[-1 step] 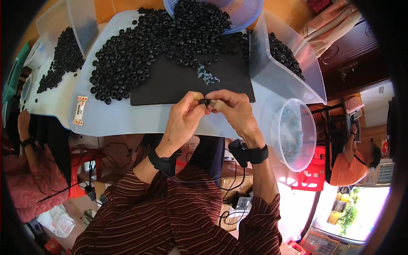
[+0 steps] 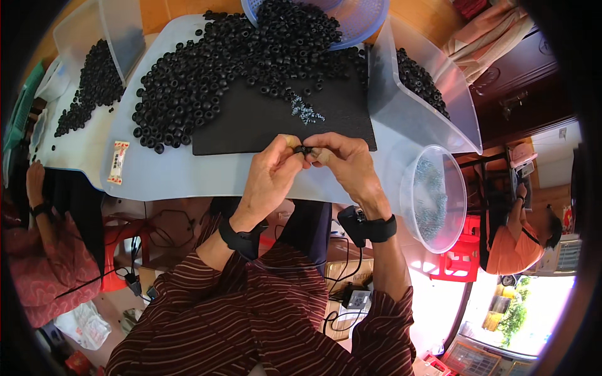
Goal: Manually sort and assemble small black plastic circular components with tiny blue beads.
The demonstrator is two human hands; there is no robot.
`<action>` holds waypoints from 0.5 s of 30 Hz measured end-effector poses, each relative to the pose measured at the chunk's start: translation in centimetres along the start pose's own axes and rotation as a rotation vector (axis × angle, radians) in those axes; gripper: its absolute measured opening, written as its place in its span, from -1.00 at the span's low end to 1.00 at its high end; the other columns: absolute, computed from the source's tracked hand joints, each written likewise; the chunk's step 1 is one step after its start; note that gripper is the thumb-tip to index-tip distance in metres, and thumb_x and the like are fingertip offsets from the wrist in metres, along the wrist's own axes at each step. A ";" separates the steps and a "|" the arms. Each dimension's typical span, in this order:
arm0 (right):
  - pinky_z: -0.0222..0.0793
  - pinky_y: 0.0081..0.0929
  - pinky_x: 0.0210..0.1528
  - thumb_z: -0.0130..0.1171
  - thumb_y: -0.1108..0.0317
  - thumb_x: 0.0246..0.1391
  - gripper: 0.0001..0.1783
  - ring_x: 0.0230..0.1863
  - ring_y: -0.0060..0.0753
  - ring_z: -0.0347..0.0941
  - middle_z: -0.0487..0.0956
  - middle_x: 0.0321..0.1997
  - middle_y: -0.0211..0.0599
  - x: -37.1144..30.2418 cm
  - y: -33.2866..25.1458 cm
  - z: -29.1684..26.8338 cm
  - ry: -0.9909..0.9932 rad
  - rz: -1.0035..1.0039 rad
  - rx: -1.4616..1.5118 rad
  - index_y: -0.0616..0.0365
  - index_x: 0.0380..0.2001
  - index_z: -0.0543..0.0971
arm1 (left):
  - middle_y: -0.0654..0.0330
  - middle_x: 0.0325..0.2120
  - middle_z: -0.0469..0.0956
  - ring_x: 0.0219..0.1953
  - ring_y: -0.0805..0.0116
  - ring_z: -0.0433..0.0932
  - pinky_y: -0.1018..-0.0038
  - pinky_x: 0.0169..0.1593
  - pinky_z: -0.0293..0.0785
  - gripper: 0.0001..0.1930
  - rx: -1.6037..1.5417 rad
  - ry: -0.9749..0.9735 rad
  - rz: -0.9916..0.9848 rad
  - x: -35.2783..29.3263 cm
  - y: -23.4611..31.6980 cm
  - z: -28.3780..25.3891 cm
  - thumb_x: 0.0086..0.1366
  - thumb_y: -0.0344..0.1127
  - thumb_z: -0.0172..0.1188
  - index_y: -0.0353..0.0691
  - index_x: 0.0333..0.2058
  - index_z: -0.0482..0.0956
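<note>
My left hand (image 2: pixel 273 178) and my right hand (image 2: pixel 347 164) meet over the near edge of a black mat (image 2: pixel 251 125). Their fingertips pinch a small black ring-like part (image 2: pixel 303 150) between them; the fingers cover most of it. Beyond the hands, a small scatter of tiny silvery coiled pieces (image 2: pixel 307 113) lies on the mat. A wide heap of black, hollow, rounded parts (image 2: pixel 182 94) spreads over the mat's far and left sides.
On the right stand a clear bin (image 2: pixel 401 103) of black parts and a round clear tub (image 2: pixel 461 200) of silvery pieces. A blue basket (image 2: pixel 370 25) sits at the back. A wrapped packet (image 2: pixel 118 163) lies left. Another person's hand (image 2: pixel 36 182) is at far left.
</note>
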State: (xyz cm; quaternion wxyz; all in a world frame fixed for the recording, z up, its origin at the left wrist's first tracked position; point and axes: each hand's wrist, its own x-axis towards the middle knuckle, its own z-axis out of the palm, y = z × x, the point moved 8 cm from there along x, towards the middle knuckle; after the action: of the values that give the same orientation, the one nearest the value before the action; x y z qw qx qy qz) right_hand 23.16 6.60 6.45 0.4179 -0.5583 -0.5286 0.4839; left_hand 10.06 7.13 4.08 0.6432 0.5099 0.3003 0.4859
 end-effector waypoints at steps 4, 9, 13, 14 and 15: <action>0.48 -0.61 -0.17 0.10 0.64 0.06 -0.78 -0.27 -0.58 0.55 0.64 -0.35 -0.29 -0.5 -0.2 0.2 -0.007 -0.029 0.063 0.32 -0.21 0.62 | 0.19 -0.41 0.55 -0.34 0.55 0.52 0.63 -0.22 0.43 -0.89 -0.020 0.007 -0.006 -0.1 -0.4 -0.2 0.28 -0.54 -0.01 -0.39 -0.22 0.40; 0.48 -0.63 -0.19 0.13 0.64 0.03 -0.78 -0.29 -0.58 0.56 0.65 -0.35 -0.32 -0.6 -0.4 0.4 0.028 -0.124 0.050 0.30 -0.22 0.62 | 0.21 -0.45 0.55 -0.36 0.59 0.50 0.64 -0.25 0.42 -0.90 0.019 0.016 0.019 -0.1 -0.1 -0.2 0.28 -0.53 0.00 -0.37 -0.23 0.40; 0.46 -0.59 -0.32 0.20 0.57 -0.01 -0.84 -0.40 -0.59 0.55 0.65 -0.43 -0.27 -0.6 -0.8 -0.5 0.202 -0.098 -0.130 0.30 -0.30 0.63 | 0.24 -0.49 0.54 -0.40 0.64 0.45 0.66 -0.30 0.37 -0.90 0.042 0.015 0.016 0.0 -0.5 -0.4 0.28 -0.51 0.01 -0.35 -0.23 0.40; 0.46 -0.59 -0.32 0.20 0.57 -0.01 -0.84 -0.40 -0.59 0.55 0.65 -0.43 -0.27 -0.5 -1.0 -0.5 0.203 -0.097 -0.130 0.30 -0.30 0.63 | 0.25 -0.50 0.53 -0.43 0.65 0.42 0.67 -0.33 0.34 -0.90 0.061 0.018 0.015 0.0 -0.6 -0.5 0.28 -0.51 0.01 -0.34 -0.23 0.40; 0.45 -0.57 -0.36 0.22 0.56 -0.04 -0.84 -0.45 -0.55 0.54 0.64 -0.45 -0.23 -0.4 -2.0 -1.1 0.289 -0.175 -0.303 0.29 -0.32 0.63 | 0.26 -0.51 0.53 -0.45 0.67 0.38 0.68 -0.36 0.31 -0.89 0.078 0.021 0.015 -0.1 -0.7 -0.5 0.28 -0.50 0.02 -0.33 -0.22 0.40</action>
State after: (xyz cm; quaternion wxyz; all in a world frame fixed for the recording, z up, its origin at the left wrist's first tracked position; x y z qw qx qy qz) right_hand 23.86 6.40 8.68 0.4410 -0.6303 -0.5763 0.2759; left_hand 9.78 7.26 3.30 0.6158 0.5317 0.3223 0.4839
